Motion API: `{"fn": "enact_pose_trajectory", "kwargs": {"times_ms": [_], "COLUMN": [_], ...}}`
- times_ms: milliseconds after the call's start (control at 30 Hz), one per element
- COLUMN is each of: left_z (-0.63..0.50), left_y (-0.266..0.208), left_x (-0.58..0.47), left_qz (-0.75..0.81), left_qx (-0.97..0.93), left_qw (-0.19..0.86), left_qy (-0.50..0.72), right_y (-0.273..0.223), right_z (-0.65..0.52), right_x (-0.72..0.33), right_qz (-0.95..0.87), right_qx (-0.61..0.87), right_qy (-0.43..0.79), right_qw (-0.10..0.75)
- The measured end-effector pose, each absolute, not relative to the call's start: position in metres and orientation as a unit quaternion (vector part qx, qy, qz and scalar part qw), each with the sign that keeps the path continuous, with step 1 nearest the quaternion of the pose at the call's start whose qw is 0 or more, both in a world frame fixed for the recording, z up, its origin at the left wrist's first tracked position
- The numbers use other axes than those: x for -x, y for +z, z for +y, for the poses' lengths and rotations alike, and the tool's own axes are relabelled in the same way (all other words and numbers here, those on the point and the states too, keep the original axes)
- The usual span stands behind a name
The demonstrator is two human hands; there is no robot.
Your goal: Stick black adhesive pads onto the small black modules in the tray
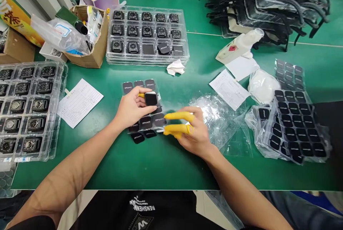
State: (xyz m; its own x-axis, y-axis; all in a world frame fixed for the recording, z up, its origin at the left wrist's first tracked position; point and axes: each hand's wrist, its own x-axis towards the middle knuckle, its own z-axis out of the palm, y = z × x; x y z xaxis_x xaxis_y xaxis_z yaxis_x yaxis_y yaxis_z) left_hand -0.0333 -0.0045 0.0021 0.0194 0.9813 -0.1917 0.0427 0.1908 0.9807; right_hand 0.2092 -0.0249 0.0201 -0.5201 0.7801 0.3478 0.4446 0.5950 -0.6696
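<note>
My left hand [133, 106] grips a square smartwatch body [151, 98] between thumb and fingers, its dark glossy screen turned up. At least one of its fingers wears a yellow finger cot. Beneath it lies a sheet of black rounded-square stickers [146, 123] printed with white lettering. My right hand [194, 128], with yellow finger cots, reaches in from the right. Its fingers are stretched out and apart, the tips at the sheet's right edge, and nothing shows between them. A small white piece [160, 130] lies by those fingertips. Loose black stickers [138, 137] stick out below the sheet.
Clear trays of watches stand at the back [147, 37] and left [29, 108]. Paper slips [80, 103], crumpled plastic film [214, 115], more sticker sheets [300, 123] and a white bottle [241, 46] lie around. Watches with black straps [268, 1] are piled back right.
</note>
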Motion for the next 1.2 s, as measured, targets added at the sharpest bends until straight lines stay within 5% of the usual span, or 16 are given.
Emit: {"fn": "enact_pose_trajectory", "kwargs": {"times_ms": [200, 367, 1200], "left_z": [-0.007, -0.008, -0.010], "left_y": [-0.002, 0.000, 0.002], "left_x": [0.031, 0.030, 0.029], "left_qz": [0.547, 0.547, 0.555], "left_qx": [-0.495, -0.506, -0.536], "left_qw": [0.536, 0.531, 0.500], "left_qy": [0.411, 0.404, 0.394], "right_y": [0.040, 0.008, 0.002], "right_z": [0.000, 0.035, 0.028], "right_x": [-0.201, -0.162, -0.147], "right_qz": [-0.573, -0.474, -0.437], "right_qx": [0.378, 0.500, 0.530], "right_qy": [0.617, 0.615, 0.611], "right_qw": [0.385, 0.383, 0.393]}}
